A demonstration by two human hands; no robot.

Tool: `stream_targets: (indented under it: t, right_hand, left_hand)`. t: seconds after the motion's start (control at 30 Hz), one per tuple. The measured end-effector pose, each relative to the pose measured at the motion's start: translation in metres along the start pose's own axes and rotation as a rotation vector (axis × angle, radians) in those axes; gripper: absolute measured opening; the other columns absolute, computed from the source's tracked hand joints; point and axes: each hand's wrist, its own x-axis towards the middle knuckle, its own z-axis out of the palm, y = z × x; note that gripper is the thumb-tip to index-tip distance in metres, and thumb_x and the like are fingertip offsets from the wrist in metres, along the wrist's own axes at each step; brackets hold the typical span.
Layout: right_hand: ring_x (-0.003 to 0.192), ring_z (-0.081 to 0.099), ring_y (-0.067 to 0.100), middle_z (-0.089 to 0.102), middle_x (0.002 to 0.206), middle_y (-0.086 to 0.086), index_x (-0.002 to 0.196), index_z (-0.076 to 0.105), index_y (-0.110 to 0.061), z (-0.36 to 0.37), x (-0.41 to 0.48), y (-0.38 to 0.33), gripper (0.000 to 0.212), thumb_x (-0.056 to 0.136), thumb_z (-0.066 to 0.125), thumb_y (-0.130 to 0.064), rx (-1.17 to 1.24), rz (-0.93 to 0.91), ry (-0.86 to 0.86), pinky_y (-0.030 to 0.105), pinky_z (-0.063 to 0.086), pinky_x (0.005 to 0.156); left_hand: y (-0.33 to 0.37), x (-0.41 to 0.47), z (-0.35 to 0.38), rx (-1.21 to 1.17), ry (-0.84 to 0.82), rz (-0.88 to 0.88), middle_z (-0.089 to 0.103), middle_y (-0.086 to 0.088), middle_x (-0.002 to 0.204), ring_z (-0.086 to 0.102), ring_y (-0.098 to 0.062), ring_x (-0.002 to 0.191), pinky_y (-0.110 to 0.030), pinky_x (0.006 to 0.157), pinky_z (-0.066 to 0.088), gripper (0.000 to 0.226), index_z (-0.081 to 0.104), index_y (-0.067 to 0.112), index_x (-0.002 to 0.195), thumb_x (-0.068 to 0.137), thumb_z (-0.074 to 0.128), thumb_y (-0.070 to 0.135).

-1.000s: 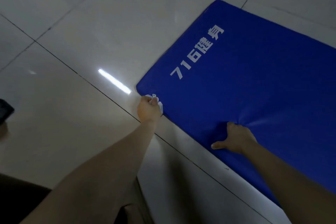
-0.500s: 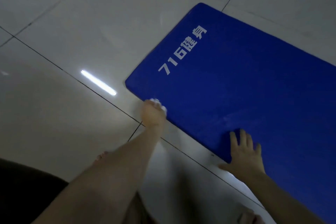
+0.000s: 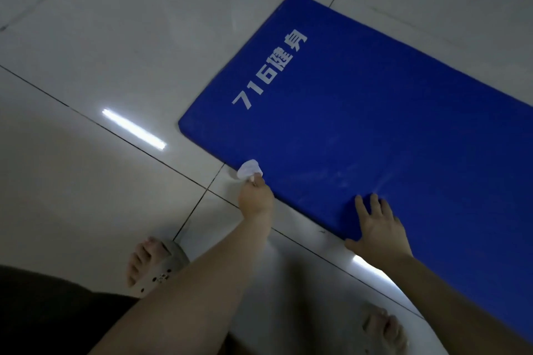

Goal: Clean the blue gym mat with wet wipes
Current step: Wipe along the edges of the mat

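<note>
Head view, floor (image 3: pixel 86 37): pale tiles, dark grout.
Blue gym mat (image 3: pixel 375 124): flat, right and far.
Right hand (image 3: pixel 377 225): splayed, unclenched, pressing the mat's near edge.
Left hand (image 3: pixel 255 199): pinching, apparently, a wet wipe (image 3: pixel 249 168) against that edge.

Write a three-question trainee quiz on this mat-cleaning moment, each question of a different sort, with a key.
1. True or false: the wet wipe is held by the left hand.
2. Where does the right hand rest? A) on the floor tiles B) flat on the blue mat near its edge C) on the white lettering
3. Fill in: the wipe touches the mat at its near ____.

Key: 1 true; 2 B; 3 edge.
</note>
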Motion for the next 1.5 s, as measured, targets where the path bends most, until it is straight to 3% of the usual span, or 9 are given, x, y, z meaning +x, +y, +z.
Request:
stream_targets:
  t: [0.13, 0.3, 0.43, 0.5, 0.7, 0.93, 1.13, 1.33, 1.5]
  right_hand:
    - [0.15, 0.021, 0.034, 0.017, 0.165, 0.015, 0.16, 0.011, -0.016, -0.006, -0.006, -0.002, 0.097, 0.088, 0.057, -0.063, 0.01, -0.032, -0.004, 0.04, 0.046, 0.107]
    - [0.135, 0.046, 0.026, 0.04, 0.154, 0.011, 0.158, 0.024, -0.013, -0.024, -0.011, 0.002, 0.071, 0.1, 0.05, -0.045, 0.048, -0.129, -0.006, 0.033, 0.049, 0.101]
    - [0.126, 0.054, 0.027, 0.052, 0.146, 0.008, 0.152, 0.041, -0.012, -0.045, -0.012, 0.018, 0.062, 0.097, 0.061, -0.035, 0.269, -0.114, 0.167, 0.036, 0.049, 0.102]
    - [0.137, 0.045, 0.028, 0.042, 0.155, 0.009, 0.153, 0.039, -0.014, -0.044, -0.017, 0.022, 0.071, 0.095, 0.064, -0.045, 0.321, -0.026, 0.232, 0.041, 0.043, 0.108]
    - [0.146, 0.025, 0.035, 0.01, 0.164, 0.013, 0.158, -0.009, -0.024, -0.039, -0.009, 0.01, 0.128, 0.07, 0.059, -0.087, 0.22, 0.172, -0.027, 0.051, 0.044, 0.104]
    - [0.147, 0.024, 0.028, 0.014, 0.164, 0.007, 0.16, 0.003, -0.022, -0.041, 0.014, -0.091, 0.116, 0.076, 0.053, -0.085, 0.185, -0.114, 0.041, 0.042, 0.052, 0.099]
    - [0.137, 0.029, 0.029, 0.018, 0.151, 0.012, 0.154, 0.007, -0.018, -0.044, 0.021, -0.078, 0.126, 0.065, 0.066, -0.084, 0.104, 0.032, -0.057, 0.044, 0.048, 0.1]
    - [0.128, 0.032, 0.03, 0.024, 0.141, 0.012, 0.145, 0.012, -0.015, -0.048, 0.025, -0.079, 0.127, 0.057, 0.073, -0.084, 0.118, 0.09, -0.127, 0.034, 0.057, 0.083]
    - [0.126, 0.032, 0.028, 0.025, 0.138, 0.01, 0.144, 0.011, -0.015, -0.047, 0.032, -0.073, 0.134, 0.05, 0.068, -0.091, 0.073, 0.074, -0.141, 0.033, 0.057, 0.081]
  left_hand:
    - [0.006, 0.011, -0.006, -0.104, -0.074, -0.093, 0.069, -0.008, 0.097, 0.068, -0.025, 0.09, -0.045, 0.086, 0.058, 0.042, 0.064, 0.011, 0.106, 0.103, 0.048, 0.05]
    - [0.022, 0.015, -0.02, -0.296, -0.224, -0.282, 0.064, 0.0, 0.076, 0.051, -0.01, 0.052, -0.021, 0.043, 0.04, 0.041, 0.064, 0.014, 0.094, 0.092, 0.064, 0.056]
    - [0.07, 0.023, -0.023, -0.223, -0.235, -0.141, 0.059, -0.002, 0.07, 0.05, -0.012, 0.054, -0.024, 0.052, 0.038, 0.041, 0.06, 0.01, 0.083, 0.091, 0.061, 0.051]
    - [0.092, 0.023, -0.02, -0.284, -0.17, 0.014, 0.063, -0.003, 0.08, 0.055, -0.012, 0.062, -0.028, 0.056, 0.042, 0.032, 0.058, 0.015, 0.082, 0.089, 0.064, 0.045]
    - [0.083, 0.03, -0.057, -0.285, 0.015, 0.216, 0.069, -0.002, 0.081, 0.067, -0.018, 0.073, -0.034, 0.06, 0.049, 0.026, 0.064, 0.023, 0.083, 0.09, 0.057, 0.047]
    - [0.045, 0.1, -0.145, -0.466, 0.18, 0.044, 0.065, 0.003, 0.095, 0.064, -0.016, 0.085, -0.034, 0.078, 0.054, 0.029, 0.061, 0.021, 0.102, 0.09, 0.06, 0.048]
    - [0.038, 0.127, -0.158, -0.313, 0.051, -0.197, 0.052, -0.002, 0.067, 0.046, -0.014, 0.052, -0.025, 0.05, 0.042, 0.027, 0.061, 0.011, 0.097, 0.085, 0.061, 0.035]
    - [0.03, 0.126, -0.148, -0.391, 0.215, 0.065, 0.076, 0.007, 0.088, 0.073, -0.01, 0.07, -0.017, 0.048, 0.049, 0.057, 0.072, 0.017, 0.095, 0.059, 0.082, 0.06]
    - [0.022, 0.138, -0.144, -0.212, 0.265, 0.097, 0.07, 0.002, 0.091, 0.07, -0.02, 0.087, -0.031, 0.07, 0.054, 0.048, 0.067, 0.015, 0.105, 0.085, 0.065, 0.058]
